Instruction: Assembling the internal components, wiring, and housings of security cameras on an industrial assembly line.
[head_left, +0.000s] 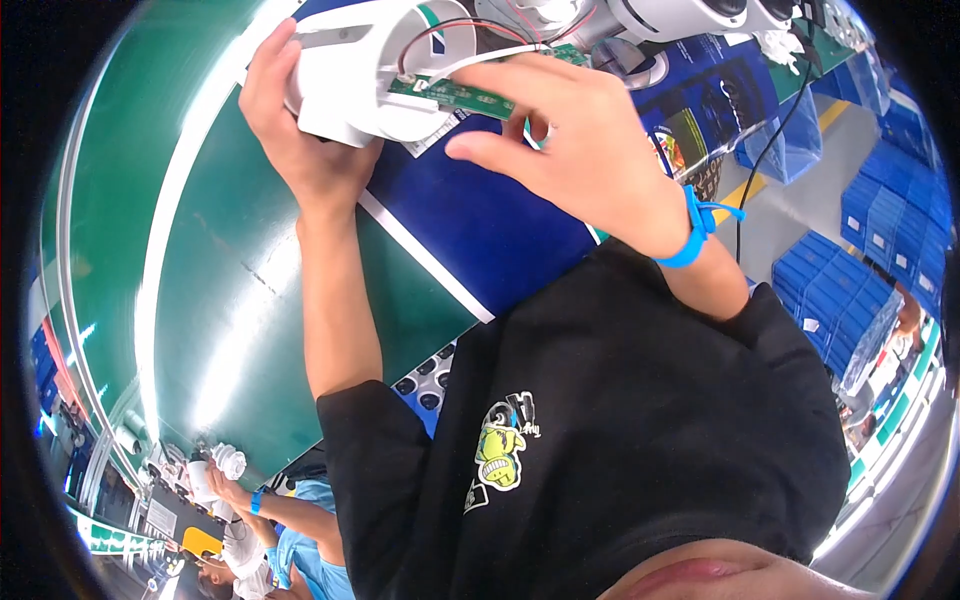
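My left hand [290,120] is closed round a white cylindrical housing [340,95], which lies tilted at the top left of the bench. A narrow green circuit board [455,97] sticks out of its open side, with thin red and black wires and a thicker white cable [480,57] running from it. Over the board's outer end is my right hand [575,135], thumb and index finger spread apart. The index finger lies along the white cable and board; the other fingers are curled and partly hidden. Round the right wrist is a blue band [690,228].
A dark blue mat [480,220] with a white edge lies on the green bench [230,300]. White camera-like units [680,15] stand at the top. Blue crates [830,300] are stacked on the floor at right. A co-worker [310,530] holds a white part at lower left.
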